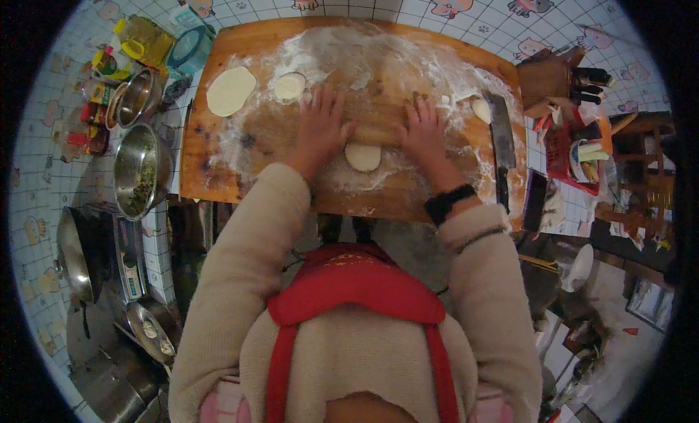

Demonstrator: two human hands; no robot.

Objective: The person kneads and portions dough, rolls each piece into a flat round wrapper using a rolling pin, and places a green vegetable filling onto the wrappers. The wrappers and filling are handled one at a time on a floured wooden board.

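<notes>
My left hand and my right hand lie palm down, fingers stretched forward, over what looks like a wooden rolling pin. Its ends are hidden under my palms, and its colour blends with the wooden board. A small round of dough shows at the near side of the pin; its far part is covered. Beyond my left hand sit a thick dough disc and, farther left, a wide flat dough sheet. To the right, a small dough piece touches or nearly touches a cleaver.
White flour is spread across the board. Left stand a steel bowl of chopped filling, another metal bowl and an oil jug. A knife block, a red basket and a phone-like dark slab are right.
</notes>
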